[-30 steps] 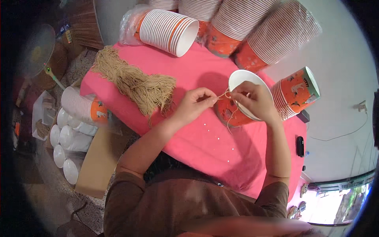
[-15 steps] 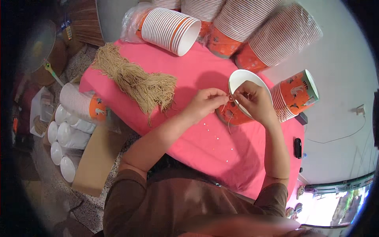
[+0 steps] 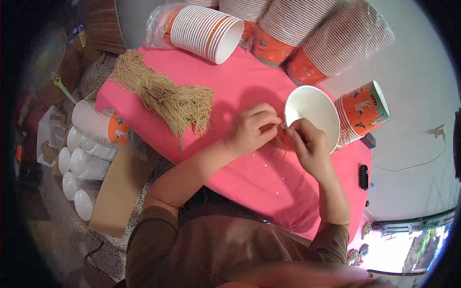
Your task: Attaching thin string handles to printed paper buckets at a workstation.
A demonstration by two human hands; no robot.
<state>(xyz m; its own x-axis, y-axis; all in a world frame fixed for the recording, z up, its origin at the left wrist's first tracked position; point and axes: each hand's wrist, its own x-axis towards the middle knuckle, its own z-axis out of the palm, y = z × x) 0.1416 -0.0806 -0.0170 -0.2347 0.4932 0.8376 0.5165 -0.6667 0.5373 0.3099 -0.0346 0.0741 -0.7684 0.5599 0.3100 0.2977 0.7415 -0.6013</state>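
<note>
An orange paper bucket (image 3: 311,103) with a white inside stands on the pink-covered table, its mouth tipped toward me. Against its left rim, my left hand (image 3: 253,128) and my right hand (image 3: 311,146) pinch a thin tan cord (image 3: 283,126) between thumbs and fingertips. The fingers hide most of the cord and the spot where it meets the bucket. To the left lies a loose bundle of tan cords (image 3: 165,96), apart from both hands. Several tiny white beads or bits (image 3: 265,165) are scattered on the cloth below my hands.
Nested buckets (image 3: 206,36) lie on their side at the back, with tall wrapped stacks (image 3: 331,43) beside them. Another orange stack (image 3: 362,110) leans at the right, near a black object (image 3: 363,177). A carton (image 3: 120,192) with white buckets (image 3: 84,204) sits at lower left.
My hands have shifted slightly down at the bucket's left rim, and my right hand no longer covers its mouth. The bucket has moved a little right and shows more of its inside.
</note>
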